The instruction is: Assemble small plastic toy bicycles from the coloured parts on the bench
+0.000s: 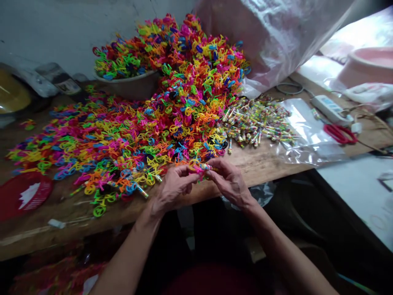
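Observation:
Over the table's front edge, my left hand pinches a small pink plastic piece. My right hand meets it from the other side, its thumb and fingers closed on a short patterned tube that touches the pink piece. Both hands' fingertips nearly touch. Just behind them spreads a large heap of bright plastic pieces in pink, yellow, green, orange and blue. To the right of that heap lies a pile of small patterned tubes.
A grey bowl full of pieces stands at the back of the wooden table. A red round lid lies left. Toward the right are a clear bag, red-handled scissors, a power strip and a pink basin.

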`<state>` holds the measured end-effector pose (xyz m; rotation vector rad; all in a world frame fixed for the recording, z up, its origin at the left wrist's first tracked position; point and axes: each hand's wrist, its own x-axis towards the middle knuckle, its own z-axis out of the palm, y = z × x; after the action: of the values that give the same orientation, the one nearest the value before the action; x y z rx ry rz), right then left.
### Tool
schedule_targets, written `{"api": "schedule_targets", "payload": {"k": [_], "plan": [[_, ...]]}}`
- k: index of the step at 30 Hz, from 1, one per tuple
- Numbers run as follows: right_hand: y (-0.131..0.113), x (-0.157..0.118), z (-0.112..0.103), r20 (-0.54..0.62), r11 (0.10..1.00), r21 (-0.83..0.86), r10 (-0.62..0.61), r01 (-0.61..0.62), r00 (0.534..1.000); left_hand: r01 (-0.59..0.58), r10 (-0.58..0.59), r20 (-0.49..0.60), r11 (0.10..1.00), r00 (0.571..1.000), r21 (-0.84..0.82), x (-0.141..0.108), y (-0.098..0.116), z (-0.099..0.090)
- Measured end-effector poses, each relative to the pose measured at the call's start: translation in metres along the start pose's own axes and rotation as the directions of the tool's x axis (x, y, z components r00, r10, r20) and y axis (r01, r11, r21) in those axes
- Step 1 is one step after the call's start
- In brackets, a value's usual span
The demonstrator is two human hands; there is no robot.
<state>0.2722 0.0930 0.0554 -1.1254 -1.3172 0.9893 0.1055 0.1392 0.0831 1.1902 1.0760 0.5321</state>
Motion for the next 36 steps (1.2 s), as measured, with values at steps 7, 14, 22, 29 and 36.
{"api": "schedule_targets", "payload": {"k": [7,14,22,29,36], "plan": [[0.0,-0.009,0.028,-0.18,0.999,0.037,-0.02,0.027,0.984,-0.028,0.005,-0.067,0.937,0.998,-0.348,-0.003,-0.007,0.012],[-0.003,-0.007,0.014,-0.139,0.96,-0.253,-0.158,0.119,0.978,-0.021,-0.03,-0.109,0.9,0.994,-0.435,-0.008,-0.006,0.012],[0.0,-0.014,0.013,-0.063,0.997,-0.079,-0.033,0.028,0.997,0.099,-0.114,-0.006,0.879,0.993,-0.467,-0.018,-0.006,0.014],[-0.003,-0.014,0.008,0.007,0.997,-0.063,-0.034,0.034,0.999,0.068,-0.07,0.018,0.819,0.997,-0.57,-0.021,-0.007,0.015],[0.004,-0.021,0.003,0.032,0.999,-0.047,0.005,-0.003,0.999,0.112,-0.111,0.031,0.873,0.993,-0.475,-0.02,-0.008,0.017]]}}
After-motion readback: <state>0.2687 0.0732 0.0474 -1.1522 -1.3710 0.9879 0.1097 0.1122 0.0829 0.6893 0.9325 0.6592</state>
